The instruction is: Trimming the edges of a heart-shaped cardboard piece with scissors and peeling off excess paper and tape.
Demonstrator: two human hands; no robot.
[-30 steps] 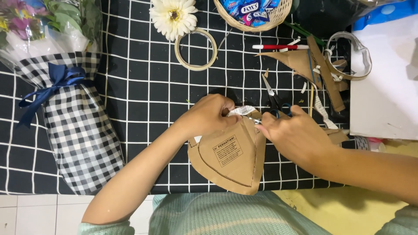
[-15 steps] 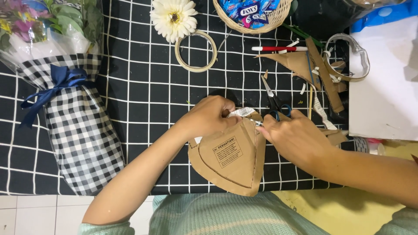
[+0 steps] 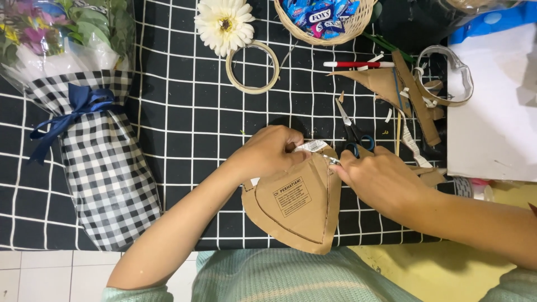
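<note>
Left hand (image 3: 268,154) pins a folded cardboard piece (image 3: 293,204) on the worktop (image 3: 184,123); right hand (image 3: 375,179) grips, apparently, a small blade.

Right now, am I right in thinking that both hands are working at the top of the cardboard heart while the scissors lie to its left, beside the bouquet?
Not quite. The head view shows the left hand and right hand at the top of the cardboard heart, but the scissors lie just above the right hand, to the heart's upper right, not beside the bouquet.
</note>
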